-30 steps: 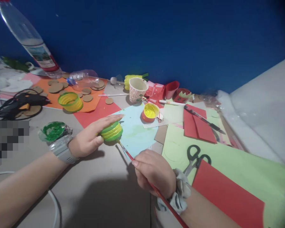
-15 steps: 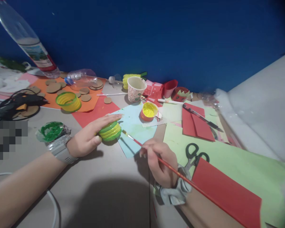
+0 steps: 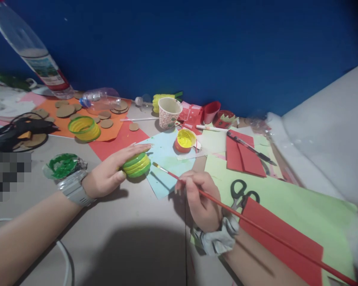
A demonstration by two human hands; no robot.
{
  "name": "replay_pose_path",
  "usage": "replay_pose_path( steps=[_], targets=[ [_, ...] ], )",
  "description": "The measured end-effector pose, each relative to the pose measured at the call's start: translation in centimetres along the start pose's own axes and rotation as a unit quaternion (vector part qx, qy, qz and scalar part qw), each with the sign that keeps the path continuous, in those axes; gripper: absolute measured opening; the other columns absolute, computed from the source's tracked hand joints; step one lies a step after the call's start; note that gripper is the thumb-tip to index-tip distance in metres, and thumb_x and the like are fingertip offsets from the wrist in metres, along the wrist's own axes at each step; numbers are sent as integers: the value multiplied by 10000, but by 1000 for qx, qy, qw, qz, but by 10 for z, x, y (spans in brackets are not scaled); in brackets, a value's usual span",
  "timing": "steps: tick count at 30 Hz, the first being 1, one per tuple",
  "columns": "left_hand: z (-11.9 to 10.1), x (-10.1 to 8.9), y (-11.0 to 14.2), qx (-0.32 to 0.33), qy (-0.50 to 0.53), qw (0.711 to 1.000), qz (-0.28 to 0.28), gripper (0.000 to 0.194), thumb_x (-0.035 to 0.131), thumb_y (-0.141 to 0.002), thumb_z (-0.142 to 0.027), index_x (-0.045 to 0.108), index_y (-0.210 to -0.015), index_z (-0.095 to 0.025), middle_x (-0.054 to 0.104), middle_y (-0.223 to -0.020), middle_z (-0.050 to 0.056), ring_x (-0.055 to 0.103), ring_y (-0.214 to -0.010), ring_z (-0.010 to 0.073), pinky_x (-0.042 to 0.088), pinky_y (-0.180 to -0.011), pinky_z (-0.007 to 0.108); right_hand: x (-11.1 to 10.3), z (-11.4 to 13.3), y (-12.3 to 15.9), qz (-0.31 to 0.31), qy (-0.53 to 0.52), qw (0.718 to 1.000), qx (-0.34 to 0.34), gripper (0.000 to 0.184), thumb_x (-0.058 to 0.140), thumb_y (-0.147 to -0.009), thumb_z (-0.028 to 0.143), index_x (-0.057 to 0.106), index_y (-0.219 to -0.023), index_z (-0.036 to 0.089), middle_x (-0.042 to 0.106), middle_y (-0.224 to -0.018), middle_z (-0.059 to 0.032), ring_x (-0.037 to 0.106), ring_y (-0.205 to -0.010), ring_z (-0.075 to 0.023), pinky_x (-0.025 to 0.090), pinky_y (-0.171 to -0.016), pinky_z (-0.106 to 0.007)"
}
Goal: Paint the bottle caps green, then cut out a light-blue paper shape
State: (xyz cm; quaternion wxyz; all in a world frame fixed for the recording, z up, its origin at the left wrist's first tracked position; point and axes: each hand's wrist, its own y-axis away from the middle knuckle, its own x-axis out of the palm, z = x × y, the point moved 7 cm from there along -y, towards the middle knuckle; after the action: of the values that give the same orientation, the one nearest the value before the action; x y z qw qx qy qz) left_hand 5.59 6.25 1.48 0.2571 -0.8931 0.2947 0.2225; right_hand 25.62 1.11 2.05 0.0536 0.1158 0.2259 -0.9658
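Where the brush (image 3: 256, 225) touched the low right edge of the striped piece (image 3: 137, 165) a second ago, a small gap now shows. Item, the striped piece: yellow and green bands, at the left edge of the pale blue sheet (image 3: 174, 162); whether it rests on the table (image 3: 143, 208), you cannot tell. Item, your left hand (image 3: 109, 169): little moved, fingers straight and close over the far side, thumb at the near left, piece held between. Item, your right hand (image 3: 201, 200): drawn back rightward, thumb and fingers pinching the red handle, bristles aimed at the piece. Item, the tub of yellow paint (image 3: 182, 149): well apart from the bristles. Bearing on the work: no paint going on, seemingly a pause between strokes.
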Motion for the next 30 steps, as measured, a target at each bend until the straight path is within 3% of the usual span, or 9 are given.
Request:
replay_pose_path(
  steps=[4,11,15,19,30],
  targets=[
    [-1,0,0,5,-8,1000,1,728,298,-873,-694,340,-1465,-271,377,-1520,51,350,-1376,361,222,-1156,555,4,-4,-2,33,31,999,27,143,457,-957,163,539,-858,225,595,-792,18,577,-699,-112,448,-651,-249],
    [-15,8,-4,50,-137,987,69,886,274,-793,-806,349,-1452,-219,432,-1467,139,375,-1350,363,110,-1160,526,-9,1,0,-86,14,996,-13,167,422,-974,164,539,-873,226,594,-796,18,586,-743,-116,462,-669,-245],
    [-24,16,-3,82,-255,957,114,954,413,-695,-846,365,-1445,-259,487,-1435,116,361,-1353,379,5,-1153,530,-18,-3,-1,-173,-18,985,1,174,417,-987,217,541,-866,222,578,-731,26,570,-675,-118,459,-644,-255],
    [-32,18,-1,97,-292,941,138,953,524,-620,-838,409,-1417,-327,476,-1454,71,383,-1340,372,5,-1154,509,-24,-12,-4,-222,-56,972,48,181,424,-987,267,534,-851,220,565,-670,32,552,-632,-127,449,-631,-268],
    [-46,9,-5,61,-281,947,142,1105,527,-584,-863,296,-1477,-255,434,-1476,129,399,-1331,381,135,-1160,498,-23,-19,-7,-205,-70,974,71,228,411,-986,348,515,-830,217,558,-684,25,548,-648,-133,448,-641,-273]
  ],
)
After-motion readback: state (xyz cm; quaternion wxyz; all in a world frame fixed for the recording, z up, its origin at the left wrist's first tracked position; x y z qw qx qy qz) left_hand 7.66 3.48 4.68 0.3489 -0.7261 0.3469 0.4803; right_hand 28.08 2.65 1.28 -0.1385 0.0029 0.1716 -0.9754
